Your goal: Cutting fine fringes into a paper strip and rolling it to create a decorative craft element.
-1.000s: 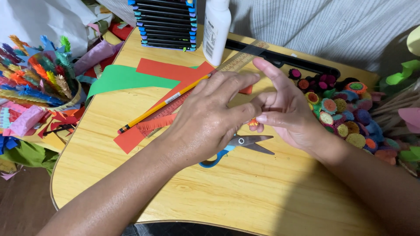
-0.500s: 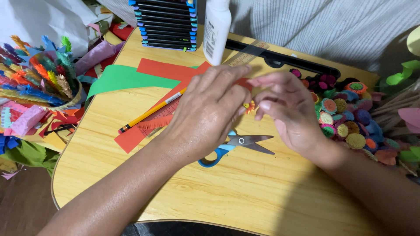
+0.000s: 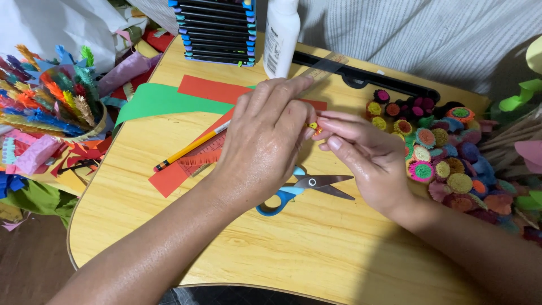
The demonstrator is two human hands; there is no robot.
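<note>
Head view: I see both hands meeting just above the centre of the frame, over a light wooden table (image 3: 169, 237). My left hand (image 3: 262, 147) comes in from the lower left, back of the hand toward the camera, fingers curled inward and closed down at the tips onto a small yellow-and-orange paper roll (image 3: 313, 127). My right hand (image 3: 367, 155) comes in from the lower right, thumb and forefinger drawn together on the same roll from the other side; its remaining fingers are loosely bent beneath. The roll sits pinched between the two sets of fingertips, held off the table, mostly hidden by them, so I cannot tell its exact shape. Directly below the hands, blue-handled scissors (image 3: 305, 186) lie flat on the table, blades nearly shut and pointing right. Left of the left hand a yellow pencil (image 3: 189, 148) lies diagonally across a red paper strip (image 3: 169, 178), with a green sheet (image 3: 152, 101) above it. A clear ruler (image 3: 322, 69) slants behind the fingertips toward the upper centre, beside a white glue bottle (image 3: 281, 36) and a stack of dark trays (image 3: 217, 28). At right, a heap of coloured paper rosettes (image 3: 446, 164). At far left, a cup of fringed paper pieces (image 3: 51, 101).
</note>
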